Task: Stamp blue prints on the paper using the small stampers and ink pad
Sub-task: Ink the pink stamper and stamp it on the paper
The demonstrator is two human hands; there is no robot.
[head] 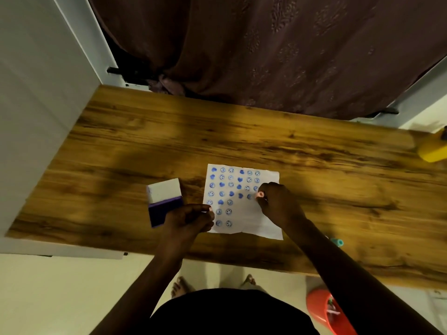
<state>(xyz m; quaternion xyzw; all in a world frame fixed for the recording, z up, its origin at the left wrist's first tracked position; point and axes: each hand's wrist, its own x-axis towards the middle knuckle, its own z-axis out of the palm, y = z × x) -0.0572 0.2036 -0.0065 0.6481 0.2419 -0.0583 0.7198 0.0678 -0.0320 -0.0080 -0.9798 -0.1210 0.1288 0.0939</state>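
A white paper [262, 221] lies on the wooden table [217, 136], covered with several blue heart and smiley prints. My right hand [278, 204] is closed on a small pink stamper [260, 195], which stands on the paper's right side. My left hand [187, 220] rests at the paper's left edge, fingers curled with the fingertips on the sheet. Just left of that hand sits the open ink pad [162, 209], its white lid raised behind the dark blue pad.
A teal stamper [338, 242] lies on the table by my right forearm. A yellow object [433, 148] sits at the table's far right edge. An orange bin [326, 310] stands on the floor. A dark curtain [266, 49] hangs behind the table.
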